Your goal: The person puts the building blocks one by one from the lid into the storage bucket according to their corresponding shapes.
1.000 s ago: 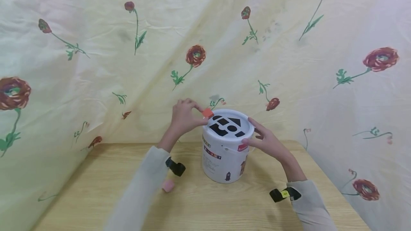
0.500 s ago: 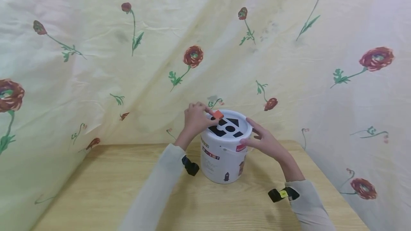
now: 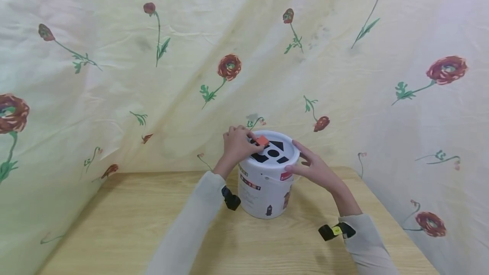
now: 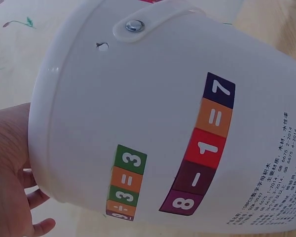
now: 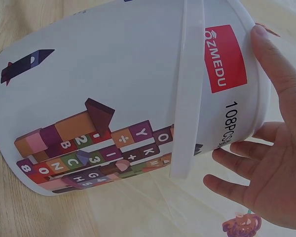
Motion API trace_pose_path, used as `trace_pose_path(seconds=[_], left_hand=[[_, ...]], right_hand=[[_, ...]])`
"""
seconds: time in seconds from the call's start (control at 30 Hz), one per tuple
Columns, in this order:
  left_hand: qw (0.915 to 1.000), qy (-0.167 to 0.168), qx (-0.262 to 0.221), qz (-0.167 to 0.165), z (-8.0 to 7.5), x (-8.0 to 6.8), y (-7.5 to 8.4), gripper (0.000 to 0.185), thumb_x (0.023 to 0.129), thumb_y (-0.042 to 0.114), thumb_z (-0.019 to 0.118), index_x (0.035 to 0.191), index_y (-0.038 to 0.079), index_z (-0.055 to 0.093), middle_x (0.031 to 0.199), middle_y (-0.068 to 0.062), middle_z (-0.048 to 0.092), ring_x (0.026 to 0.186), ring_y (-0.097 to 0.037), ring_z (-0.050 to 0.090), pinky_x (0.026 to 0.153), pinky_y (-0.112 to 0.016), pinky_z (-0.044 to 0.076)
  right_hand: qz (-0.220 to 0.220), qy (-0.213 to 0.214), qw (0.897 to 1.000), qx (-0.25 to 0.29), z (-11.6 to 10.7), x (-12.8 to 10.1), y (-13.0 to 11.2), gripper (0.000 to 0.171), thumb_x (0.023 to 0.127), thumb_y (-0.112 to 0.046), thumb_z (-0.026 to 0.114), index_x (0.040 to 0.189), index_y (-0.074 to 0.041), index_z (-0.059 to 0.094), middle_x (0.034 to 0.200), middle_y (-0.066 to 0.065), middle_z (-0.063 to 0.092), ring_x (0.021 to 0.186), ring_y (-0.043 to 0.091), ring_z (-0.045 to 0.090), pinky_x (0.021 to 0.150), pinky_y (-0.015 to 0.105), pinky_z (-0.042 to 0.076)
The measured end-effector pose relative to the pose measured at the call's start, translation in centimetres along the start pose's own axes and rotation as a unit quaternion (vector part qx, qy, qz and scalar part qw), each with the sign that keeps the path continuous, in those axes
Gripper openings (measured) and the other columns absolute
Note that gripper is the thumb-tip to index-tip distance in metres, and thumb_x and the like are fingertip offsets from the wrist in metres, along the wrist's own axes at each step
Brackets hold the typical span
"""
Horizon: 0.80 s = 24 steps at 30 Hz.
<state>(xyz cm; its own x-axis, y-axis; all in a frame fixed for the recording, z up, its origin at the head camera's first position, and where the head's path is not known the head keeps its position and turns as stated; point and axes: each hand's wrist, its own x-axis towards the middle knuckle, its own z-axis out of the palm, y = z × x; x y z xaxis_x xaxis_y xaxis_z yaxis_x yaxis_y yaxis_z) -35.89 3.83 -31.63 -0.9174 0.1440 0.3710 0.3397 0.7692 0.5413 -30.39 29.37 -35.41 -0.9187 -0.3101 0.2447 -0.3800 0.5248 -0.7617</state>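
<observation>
A white toy bucket (image 3: 263,190) stands upright on the table, its lid (image 3: 287,149) cut with black shape holes: a triangle, a circle and others. My left hand (image 3: 237,144) pinches an orange block (image 3: 262,141) between thumb and fingers, low over the lid's back-left holes. In the left wrist view that hand (image 4: 10,173) is partly behind the rim and the block is hidden. At the right side of the rim rests my right hand (image 3: 314,167), its thumb and fingers spread apart. The right wrist view shows its thumb (image 5: 271,57) along the lid's edge.
The bucket's white carrying handle (image 5: 187,94) hangs down its side. Pale wood table (image 3: 126,224) surrounds the bucket. Close behind it hangs a flowered cloth (image 3: 172,96), which also runs along both sides. Each wrist wears a black camera (image 3: 231,198).
My left hand has carried the orange block rightward and down over the lid. A pink block on the table is now out of sight behind the left arm. The right hand keeps its place.
</observation>
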Motion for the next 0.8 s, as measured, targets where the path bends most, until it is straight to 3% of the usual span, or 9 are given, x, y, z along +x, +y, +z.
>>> trace_pose_path(seconds=[0.17, 0.4, 0.57, 0.7, 0.8], left_hand=[[0.9999, -0.011, 0.008, 0.0, -0.2, -0.1, 0.0, 0.034, 0.081, 0.044, 0.083, 0.095, 0.015, 0.076, 0.118, -0.007, 0.064, 0.114, -0.029, 0.047, 0.104, -0.05, 0.035], [0.9991, -0.009, 0.039, 0.016, -1.5, -1.0, -0.8, 0.042, 0.081, 0.046, 0.082, 0.108, 0.016, 0.074, 0.126, -0.009, 0.063, 0.118, -0.03, 0.047, 0.104, -0.051, 0.038], [0.9991, 0.01, 0.034, 0.026, -2.8, -2.1, -3.2, 0.04, 0.08, 0.045, 0.08, 0.109, 0.018, 0.073, 0.128, -0.009, 0.063, 0.118, -0.03, 0.049, 0.105, -0.053, 0.039], [0.9988, 0.032, 0.0, 0.039, -3.9, -3.5, -5.9, 0.039, 0.08, 0.039, 0.081, 0.11, 0.016, 0.073, 0.126, -0.008, 0.065, 0.117, -0.03, 0.051, 0.105, -0.055, 0.04], [0.9969, 0.037, -0.017, 0.068, -4.8, -4.7, -8.0, 0.037, 0.079, 0.033, 0.082, 0.11, 0.013, 0.072, 0.121, -0.008, 0.066, 0.114, -0.03, 0.051, 0.102, -0.056, 0.04]], right_hand=[[-0.001, 0.0, 1.0, 0.0, 0.0, 0.0, -0.1, 0.088, 0.093, -0.033, 0.073, 0.163, -0.016, 0.022, 0.167, 0.015, 0.028, 0.149, 0.046, 0.031, 0.112, 0.071, 0.031], [-0.005, 0.0, 1.0, 0.0, 0.1, 0.1, 0.0, 0.087, 0.093, -0.033, 0.073, 0.163, -0.016, 0.023, 0.166, 0.014, 0.03, 0.149, 0.046, 0.032, 0.112, 0.071, 0.032], [-0.012, -0.001, 1.0, 0.003, 0.1, 0.1, 0.1, 0.086, 0.093, -0.031, 0.073, 0.163, -0.016, 0.024, 0.167, 0.014, 0.029, 0.149, 0.045, 0.033, 0.112, 0.071, 0.032], [-0.013, -0.003, 1.0, 0.003, 0.1, 0.1, 0.1, 0.087, 0.094, -0.031, 0.073, 0.163, -0.016, 0.023, 0.167, 0.014, 0.029, 0.148, 0.045, 0.034, 0.112, 0.071, 0.032], [-0.011, -0.002, 1.0, 0.0, 0.0, 0.1, 0.2, 0.087, 0.093, -0.032, 0.073, 0.163, -0.016, 0.023, 0.167, 0.014, 0.029, 0.148, 0.045, 0.033, 0.112, 0.071, 0.031]])
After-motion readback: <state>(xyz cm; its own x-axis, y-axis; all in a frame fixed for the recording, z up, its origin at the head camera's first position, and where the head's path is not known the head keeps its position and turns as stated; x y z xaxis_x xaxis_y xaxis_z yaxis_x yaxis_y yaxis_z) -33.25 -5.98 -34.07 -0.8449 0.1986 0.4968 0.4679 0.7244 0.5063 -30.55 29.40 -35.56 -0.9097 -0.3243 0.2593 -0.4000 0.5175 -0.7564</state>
